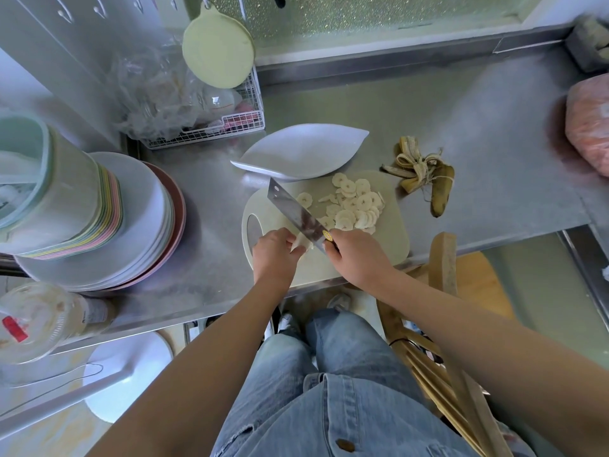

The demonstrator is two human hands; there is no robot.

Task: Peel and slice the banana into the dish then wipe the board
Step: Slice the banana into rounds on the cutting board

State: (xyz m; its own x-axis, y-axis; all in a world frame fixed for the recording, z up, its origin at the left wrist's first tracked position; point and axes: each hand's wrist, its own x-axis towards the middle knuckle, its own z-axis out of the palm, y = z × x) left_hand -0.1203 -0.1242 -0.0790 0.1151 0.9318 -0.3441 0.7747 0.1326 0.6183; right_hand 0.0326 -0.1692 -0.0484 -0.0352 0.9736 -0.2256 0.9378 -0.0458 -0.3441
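Left hand [274,253] half-hides banana [300,242], right hand [357,258] knife [296,212] handle.

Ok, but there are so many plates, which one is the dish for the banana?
Look at the steel counter, then find the pale cutting board with banana slices on it. The dish sits just behind that board, empty. Unlike the round stacked plates to the left, it is white, alone and leaf-shaped with pointed ends.

At frame centre, the right hand [354,255] grips a cleaver [296,214] over the banana stub [301,242] pinched by the left hand [275,250], slices [354,206] piled on the board [389,232].
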